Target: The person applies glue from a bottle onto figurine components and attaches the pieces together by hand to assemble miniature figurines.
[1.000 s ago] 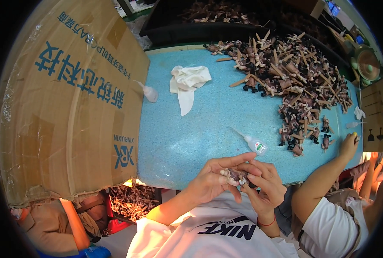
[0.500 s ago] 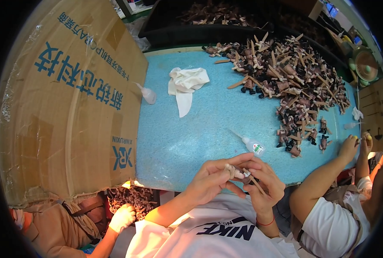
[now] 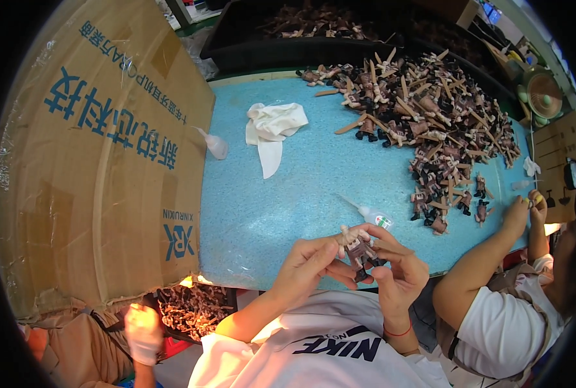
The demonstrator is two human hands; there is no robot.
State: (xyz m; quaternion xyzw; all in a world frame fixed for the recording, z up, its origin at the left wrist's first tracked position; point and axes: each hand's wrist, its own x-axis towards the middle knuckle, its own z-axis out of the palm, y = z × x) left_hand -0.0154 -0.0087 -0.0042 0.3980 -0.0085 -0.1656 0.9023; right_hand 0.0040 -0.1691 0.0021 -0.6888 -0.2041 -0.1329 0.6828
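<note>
A small toy figure (image 3: 358, 248) in a brownish outfit with dark boots is held in front of my chest, just above the near edge of the blue table. My left hand (image 3: 312, 264) pinches its pale upper part between thumb and fingers. At the boots, my right hand (image 3: 399, 264) has its fingers curled around the figure's lower end. Just beyond my fingers lies a small translucent squeeze bottle (image 3: 377, 218) with a thin nozzle tip.
Similar figures form a large pile (image 3: 430, 116) on the blue table (image 3: 294, 194). A white cloth (image 3: 271, 126) and another nozzle bottle (image 3: 216, 146) lie left. A tall cardboard box (image 3: 107, 168) walls off the left side. Co-workers sit on both sides; black bins (image 3: 236, 48) stand behind.
The toy figure has been turned in my hands, so its outfit and dark boots now show; the tan strip by my right fingers is out of sight. The left co-worker's hand moved left.
</note>
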